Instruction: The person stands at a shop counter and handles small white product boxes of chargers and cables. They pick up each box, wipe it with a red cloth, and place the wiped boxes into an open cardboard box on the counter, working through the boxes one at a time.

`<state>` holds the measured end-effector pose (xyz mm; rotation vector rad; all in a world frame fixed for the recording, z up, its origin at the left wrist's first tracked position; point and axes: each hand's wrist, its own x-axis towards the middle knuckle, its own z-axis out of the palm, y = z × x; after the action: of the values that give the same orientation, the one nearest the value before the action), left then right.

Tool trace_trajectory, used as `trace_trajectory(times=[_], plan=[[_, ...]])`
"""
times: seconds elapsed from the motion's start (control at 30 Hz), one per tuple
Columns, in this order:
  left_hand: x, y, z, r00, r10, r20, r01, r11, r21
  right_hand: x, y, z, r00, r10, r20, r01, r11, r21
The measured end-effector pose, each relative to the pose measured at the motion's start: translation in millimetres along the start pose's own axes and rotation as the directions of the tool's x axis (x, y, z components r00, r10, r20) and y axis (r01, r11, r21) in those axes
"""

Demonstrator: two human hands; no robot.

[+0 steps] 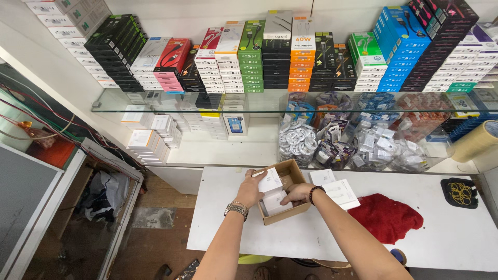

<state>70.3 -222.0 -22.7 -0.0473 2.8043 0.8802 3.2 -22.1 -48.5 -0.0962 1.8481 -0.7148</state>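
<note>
A small brown cardboard box (296, 171) sits open on the white table (332, 233). My left hand (250, 189), with a metal watch on the wrist, grips a small white box (270, 181) held upright at the cardboard box's left side. My right hand (296, 194), with a dark bead bracelet, reaches into the cardboard box and rests on a white box lying inside (274, 203). Two more flat white boxes (340, 193) lie on the table just right of the cardboard box.
A red cloth (386, 218) lies to the right, a black tray of rubber bands (460, 193) beyond it. A glass shelf (249, 106) holds stacked colourful cable boxes; bagged cables (358, 145) pile behind the table. A tape roll (474, 142) sits far right. Floor gap on the left.
</note>
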Motion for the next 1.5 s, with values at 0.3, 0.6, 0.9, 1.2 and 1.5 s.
trace_trajectory(times=[0.3, 0.6, 0.9, 1.2, 1.5], plan=[[-1.3, 1.8, 1.2, 1.000, -0.029, -0.004, 0.029, 1.000, -0.010, -13.0, -7.2, 6.8, 0.992, -0.051, -0.119, 0.014, 0.957, -0.291], [3.9, -4.7, 2.8, 1.000, 0.007, -0.007, -0.007, 1.000, 0.015, 17.5, -12.9, 28.3, 0.955, -0.200, -0.221, 0.062, 0.859, -0.509], [-2.5, 39.4, 18.9, 0.991, -0.098, -0.095, 0.111, 0.984, 0.139, -46.9, 16.1, -51.4, 0.918, -0.335, -0.212, 0.392, 0.846, 0.361], [37.1, 152.4, 120.6, 0.921, 0.388, 0.038, -0.381, 0.917, -0.117, -98.0, 149.3, -94.0, 0.693, -0.080, -0.717, 0.348, 0.908, 0.235], [34.2, 170.4, 131.0, 0.988, 0.152, 0.007, -0.150, 0.981, -0.127, -109.1, 211.7, -85.9, 0.602, 0.041, -0.797, 0.162, 0.972, 0.172]])
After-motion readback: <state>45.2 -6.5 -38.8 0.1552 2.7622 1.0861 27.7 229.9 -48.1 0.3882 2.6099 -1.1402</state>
